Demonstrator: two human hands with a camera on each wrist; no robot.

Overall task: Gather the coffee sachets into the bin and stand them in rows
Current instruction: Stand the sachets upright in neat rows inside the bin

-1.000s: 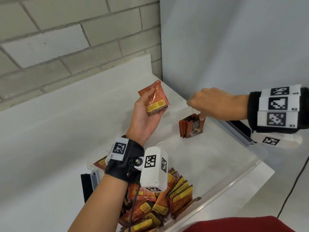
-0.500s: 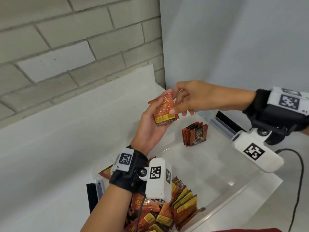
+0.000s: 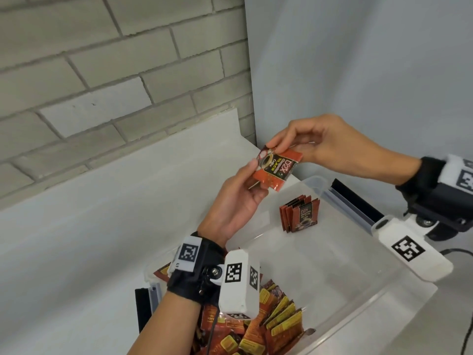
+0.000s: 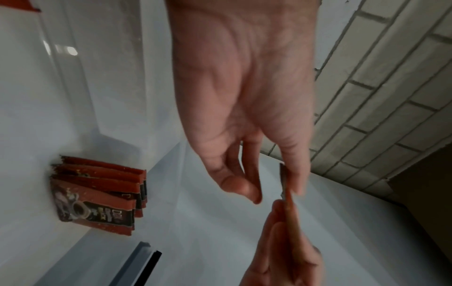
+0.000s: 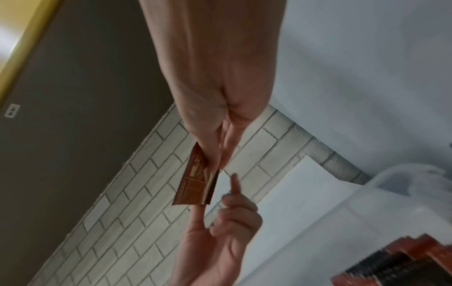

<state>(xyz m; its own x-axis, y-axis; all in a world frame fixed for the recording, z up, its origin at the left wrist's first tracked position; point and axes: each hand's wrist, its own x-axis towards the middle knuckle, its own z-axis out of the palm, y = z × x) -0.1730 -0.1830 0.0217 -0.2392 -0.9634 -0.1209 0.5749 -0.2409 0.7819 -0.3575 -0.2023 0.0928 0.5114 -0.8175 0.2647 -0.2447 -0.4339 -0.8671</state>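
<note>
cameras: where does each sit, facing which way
Head: on the head, facing forward and down at the clear bin; left hand and right hand meet at the held sachet.
Left wrist: on that wrist, along the palm toward the standing row.
Right wrist: on that wrist, along the hand pinching the held sachet; brick wall behind.
Shared: all three show the held sachet; head and left wrist, the standing row.

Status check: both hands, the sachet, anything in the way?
Right hand pinches one sachet; left hand relaxed, thumb touching it. Short row stands at the bin far end, loose pile at the near end. Nothing blocking the row.
</note>
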